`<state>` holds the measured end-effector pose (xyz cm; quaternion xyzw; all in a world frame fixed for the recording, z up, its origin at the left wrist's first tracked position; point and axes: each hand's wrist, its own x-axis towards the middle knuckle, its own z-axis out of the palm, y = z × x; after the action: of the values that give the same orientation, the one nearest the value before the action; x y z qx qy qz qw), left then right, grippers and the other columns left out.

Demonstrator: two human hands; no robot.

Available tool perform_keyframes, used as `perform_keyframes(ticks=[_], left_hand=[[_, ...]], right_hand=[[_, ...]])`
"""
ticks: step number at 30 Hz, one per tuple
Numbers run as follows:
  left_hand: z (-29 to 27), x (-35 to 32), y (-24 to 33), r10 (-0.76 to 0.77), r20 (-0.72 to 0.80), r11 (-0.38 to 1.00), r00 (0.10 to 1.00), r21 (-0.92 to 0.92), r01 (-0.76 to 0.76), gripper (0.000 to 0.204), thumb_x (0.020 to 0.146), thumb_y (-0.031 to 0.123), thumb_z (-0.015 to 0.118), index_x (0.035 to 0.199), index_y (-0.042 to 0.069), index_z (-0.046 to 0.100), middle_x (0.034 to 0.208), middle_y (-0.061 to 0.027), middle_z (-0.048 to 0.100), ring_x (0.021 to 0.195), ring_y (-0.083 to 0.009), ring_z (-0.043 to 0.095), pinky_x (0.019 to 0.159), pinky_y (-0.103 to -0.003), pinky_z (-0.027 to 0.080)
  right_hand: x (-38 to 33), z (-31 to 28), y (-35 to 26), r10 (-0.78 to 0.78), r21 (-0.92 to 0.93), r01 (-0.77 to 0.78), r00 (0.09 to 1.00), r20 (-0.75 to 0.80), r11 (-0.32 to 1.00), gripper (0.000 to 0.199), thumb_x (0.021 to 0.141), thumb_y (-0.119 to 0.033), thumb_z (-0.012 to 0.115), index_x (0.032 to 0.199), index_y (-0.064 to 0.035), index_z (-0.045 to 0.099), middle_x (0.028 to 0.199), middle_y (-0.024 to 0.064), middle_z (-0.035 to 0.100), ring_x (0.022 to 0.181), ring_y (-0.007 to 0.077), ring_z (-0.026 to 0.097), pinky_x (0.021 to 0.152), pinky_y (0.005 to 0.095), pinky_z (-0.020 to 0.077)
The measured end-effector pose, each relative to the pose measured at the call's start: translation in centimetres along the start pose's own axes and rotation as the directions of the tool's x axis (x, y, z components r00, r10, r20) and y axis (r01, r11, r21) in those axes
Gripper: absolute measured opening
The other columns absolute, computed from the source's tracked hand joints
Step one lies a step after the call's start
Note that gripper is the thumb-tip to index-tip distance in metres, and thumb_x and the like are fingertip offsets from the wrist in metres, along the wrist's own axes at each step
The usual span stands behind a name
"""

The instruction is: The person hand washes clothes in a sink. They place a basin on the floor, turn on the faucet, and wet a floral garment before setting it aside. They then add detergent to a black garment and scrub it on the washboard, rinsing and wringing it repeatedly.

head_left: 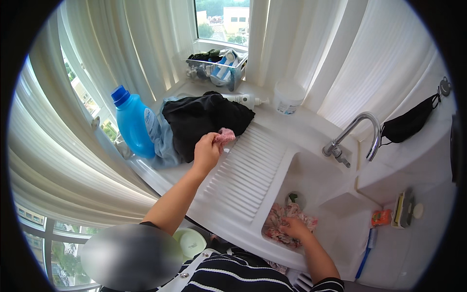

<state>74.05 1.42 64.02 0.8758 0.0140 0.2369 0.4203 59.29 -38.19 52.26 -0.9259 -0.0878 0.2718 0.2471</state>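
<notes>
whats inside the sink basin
A crumpled pink floral cloth lies in the sink basin, with the right hand on it. Beyond it, something green, too small to identify, shows. Whatever is under the cloth is covered and cannot be seen.

Head-worn fisheye view, facing down, close above the sink [314, 182]

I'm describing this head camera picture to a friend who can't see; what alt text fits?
A person's left hand holds a small fuzzy pink item near dark clothing, while the right hand touches floral fabric in a white sink. A blue bottle stands at left.
</notes>
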Motion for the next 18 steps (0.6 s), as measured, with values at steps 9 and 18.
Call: perform_keyframes(ticks=[9, 18], left_hand=[[2.9, -0.8, 10.3, -0.1, 0.373, 0.579, 0.923, -0.732, 0.359, 0.02, 0.095, 0.008, 0.06, 0.113, 0.0, 0.061, 0.093, -0.0023, 0.066, 0.081, -0.0074, 0.06, 0.075, -0.024, 0.05], [5.3, 0.1, 12.0, -0.065, 0.382, 0.656, 0.922, -0.679, 0.328, 0.06, 0.086, 0.015, 0.071, 0.139, 0.006, 0.045, 0.142, -0.0116, 0.045, 0.124, -0.0224, 0.047, 0.096, -0.038, 0.045]], right_hand=[[5.0, -7.7, -13.3, -0.092, 0.619, 0.344, 0.911, -0.401, 0.706, 0.091, 0.082, -0.016, 0.075, 0.154, -0.0171, 0.019, 0.144, 0.0206, 0.041, 0.105, 0.0245, 0.06, 0.083, 0.0359, 0.0525], [12.0, -16.4, -13.4, 0.357, 0.759, 0.554, 0.671, -0.65, 0.342, 0.026, 0.084, -0.005, 0.066, 0.109, 0.0024, 0.063, 0.096, 0.0058, 0.064, 0.085, 0.0116, 0.059, 0.074, 0.0266, 0.0505]])
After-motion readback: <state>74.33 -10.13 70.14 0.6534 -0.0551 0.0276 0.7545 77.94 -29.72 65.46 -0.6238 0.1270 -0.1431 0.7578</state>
